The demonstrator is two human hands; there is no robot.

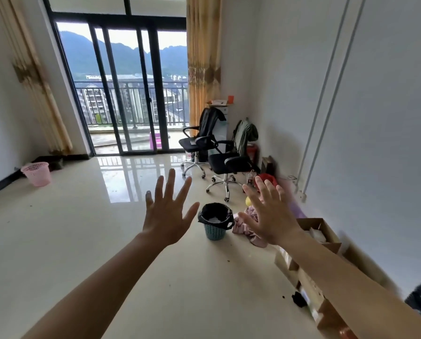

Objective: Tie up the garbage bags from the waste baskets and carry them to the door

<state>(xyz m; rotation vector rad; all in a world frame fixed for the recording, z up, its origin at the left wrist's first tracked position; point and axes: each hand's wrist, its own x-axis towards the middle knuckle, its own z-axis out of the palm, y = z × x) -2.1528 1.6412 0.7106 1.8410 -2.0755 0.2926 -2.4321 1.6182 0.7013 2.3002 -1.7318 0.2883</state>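
A small teal waste basket (215, 233) stands on the floor ahead, lined with a black garbage bag (215, 214) whose rim is folded over the top; something pale lies inside. A pink waste basket (37, 173) stands far off by the left wall, with no dark bag visible in it. My left hand (166, 211) is stretched out in the air, fingers spread, to the left of the teal basket. My right hand (269, 214) is raised the same way to its right. Both hands hold nothing and touch nothing.
Two black office chairs (225, 157) stand near the right wall beyond the basket. Pink cloth (247, 227) lies beside the basket. Open cardboard boxes (319, 237) line the right wall. Glass sliding doors (131, 94) to a balcony are at the far end. The floor is glossy tile.
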